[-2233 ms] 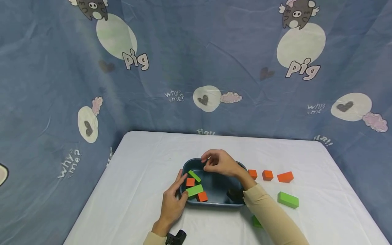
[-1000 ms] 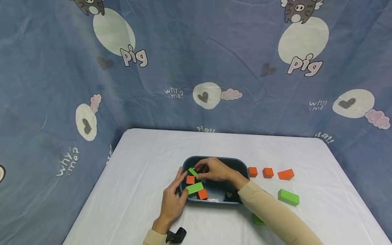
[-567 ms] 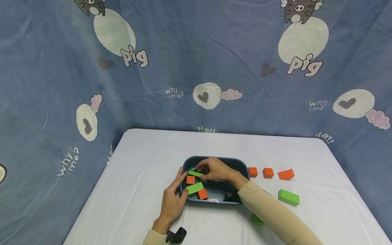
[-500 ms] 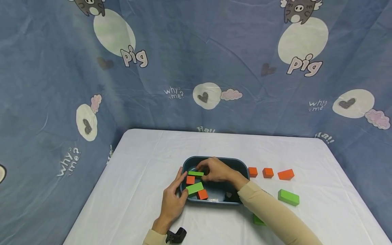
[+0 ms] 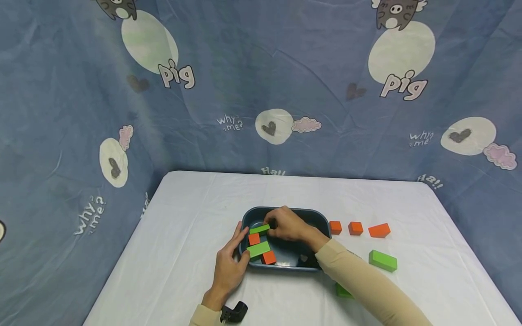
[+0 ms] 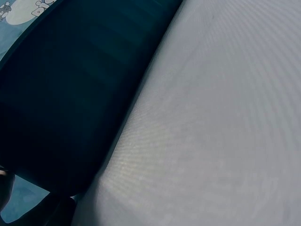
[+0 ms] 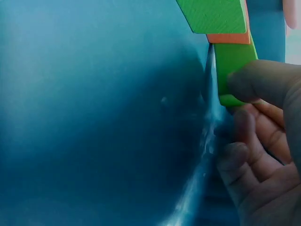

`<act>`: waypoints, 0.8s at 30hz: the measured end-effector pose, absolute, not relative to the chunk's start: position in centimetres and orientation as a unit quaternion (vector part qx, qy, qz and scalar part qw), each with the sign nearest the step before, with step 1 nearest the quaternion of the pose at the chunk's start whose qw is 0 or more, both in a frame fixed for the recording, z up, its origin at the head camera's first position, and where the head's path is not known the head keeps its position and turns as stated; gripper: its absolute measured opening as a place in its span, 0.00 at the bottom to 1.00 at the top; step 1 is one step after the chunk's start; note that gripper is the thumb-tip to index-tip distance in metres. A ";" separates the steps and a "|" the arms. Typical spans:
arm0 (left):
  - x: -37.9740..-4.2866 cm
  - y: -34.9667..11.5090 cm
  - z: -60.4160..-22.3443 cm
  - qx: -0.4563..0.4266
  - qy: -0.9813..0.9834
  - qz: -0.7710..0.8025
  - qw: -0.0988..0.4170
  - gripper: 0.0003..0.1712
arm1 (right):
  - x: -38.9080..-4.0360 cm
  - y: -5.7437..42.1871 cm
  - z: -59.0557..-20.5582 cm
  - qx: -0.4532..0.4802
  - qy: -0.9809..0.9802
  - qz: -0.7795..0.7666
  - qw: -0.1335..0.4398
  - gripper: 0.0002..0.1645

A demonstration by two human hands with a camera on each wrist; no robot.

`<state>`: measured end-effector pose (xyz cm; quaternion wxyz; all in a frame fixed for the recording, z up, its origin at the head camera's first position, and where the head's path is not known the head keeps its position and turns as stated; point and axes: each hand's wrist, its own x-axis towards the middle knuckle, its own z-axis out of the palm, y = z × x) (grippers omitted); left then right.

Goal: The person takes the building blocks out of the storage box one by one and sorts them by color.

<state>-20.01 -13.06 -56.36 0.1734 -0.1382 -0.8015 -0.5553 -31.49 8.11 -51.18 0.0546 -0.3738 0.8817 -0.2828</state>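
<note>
We see the right hand pinch the far green block, far left in tray; long axis left-right, right end angled slightly far. Left hand, fingers spread, touches tray's left side.

In the head view, the right hand covers one end of the slim green rectangular block it pinches, and the beige fabric sleeve hides part of another green rectangular block before running off the bottom edge. In the left wrist view, the left hand is reduced to dim, cropped shapes. In the right wrist view, a thick green block leaves the top edge, mostly hiding an orange block.
</note>
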 end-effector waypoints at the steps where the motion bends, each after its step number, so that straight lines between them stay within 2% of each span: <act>1: -20.0 -13.1 -56.3 -0.137 -0.802 -0.555 0.172 0.36 | -31.5 8.1 -51.1 -0.373 0.883 -0.282 0.049 0.10; 5: -20.0 -13.1 -56.3 -0.134 -0.804 -0.553 0.170 0.36 | -31.4 8.2 -50.6 -0.365 0.884 -0.288 0.040 0.10; 15: -20.0 -12.8 -56.7 -0.137 -0.796 -0.564 0.171 0.37 | -31.6 9.4 -49.5 -0.335 0.885 -0.317 0.063 0.09; 24: -20.2 -13.0 -56.6 -0.140 -0.799 -0.557 0.178 0.36 | -31.2 12.2 -47.7 -0.289 0.881 -0.371 0.047 0.12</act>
